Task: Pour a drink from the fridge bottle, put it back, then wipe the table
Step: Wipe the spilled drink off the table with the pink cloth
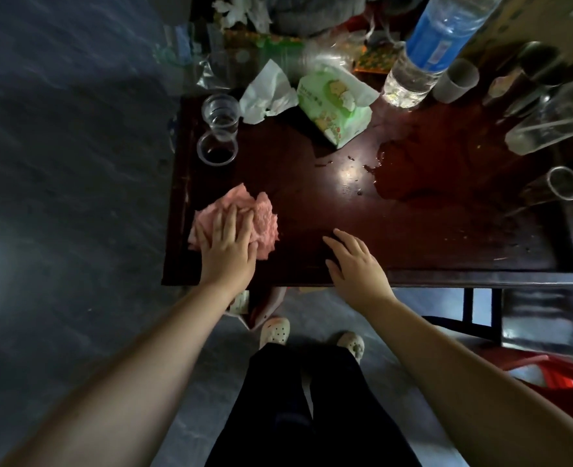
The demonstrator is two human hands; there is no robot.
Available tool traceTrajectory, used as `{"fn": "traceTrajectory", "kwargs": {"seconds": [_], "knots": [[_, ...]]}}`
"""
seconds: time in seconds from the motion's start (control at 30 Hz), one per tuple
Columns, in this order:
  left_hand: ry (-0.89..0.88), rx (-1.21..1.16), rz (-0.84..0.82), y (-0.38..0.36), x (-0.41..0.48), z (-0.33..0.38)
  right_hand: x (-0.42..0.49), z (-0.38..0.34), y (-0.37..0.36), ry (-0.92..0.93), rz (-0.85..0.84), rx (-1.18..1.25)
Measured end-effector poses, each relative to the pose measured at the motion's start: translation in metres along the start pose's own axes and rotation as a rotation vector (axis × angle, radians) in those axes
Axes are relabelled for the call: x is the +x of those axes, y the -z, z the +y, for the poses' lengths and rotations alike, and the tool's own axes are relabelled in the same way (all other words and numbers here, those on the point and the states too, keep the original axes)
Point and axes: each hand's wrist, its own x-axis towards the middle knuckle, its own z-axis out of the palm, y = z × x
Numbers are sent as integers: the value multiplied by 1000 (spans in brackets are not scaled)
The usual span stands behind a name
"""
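I have my left hand (226, 244) flat on the pink cloth (241, 219), fingers spread and pressing it onto the table (312, 197) near the front left corner; my right hand (354, 261) rests open on the bare wood just beside the front edge, fingers loosely apart, holding nothing. I judge the wiping step is in hand, and the real work lies well apart from the cloth: a dark puddle (423, 166) toward the right, with small drops trailing off its left side. To do it well I would keep the palm flat, drag the cloth across in one sweep and gather the liquid inward, not push it off the edge. Two clear plastic cups (219, 129) stand at the left edge, with a crumpled tissue (268, 92) and a green tissue pack (337, 106) behind. A water bottle (436, 45) and glassware (547, 123) crowd the puddle's far side, easy to knock.
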Motion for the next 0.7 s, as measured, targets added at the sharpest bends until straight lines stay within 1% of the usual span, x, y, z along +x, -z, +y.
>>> {"fn": "traceTrajectory", "kwargs": {"seconds": [0.1, 0.2, 0.3, 0.37, 0.43, 0.5, 0.7], "knots": [[-83, 49, -42, 0, 7, 16, -6, 18, 8, -73, 133, 68], [-153, 73, -70, 0, 16, 43, -14, 45, 17, -231, 319, 156], [-201, 123, -79, -5, 30, 69, -22, 76, 26, -407, 416, 135], [-183, 98, -55, -7, 40, 90, -24, 95, 31, -478, 419, 69], [-157, 117, -58, -13, 50, 111, -23, 113, 34, -506, 411, 22], [-116, 133, -40, -20, 60, 128, -18, 130, 39, -570, 429, 28], [42, 189, 10, -18, 83, 166, 3, 172, 49, -862, 523, 92]]}}
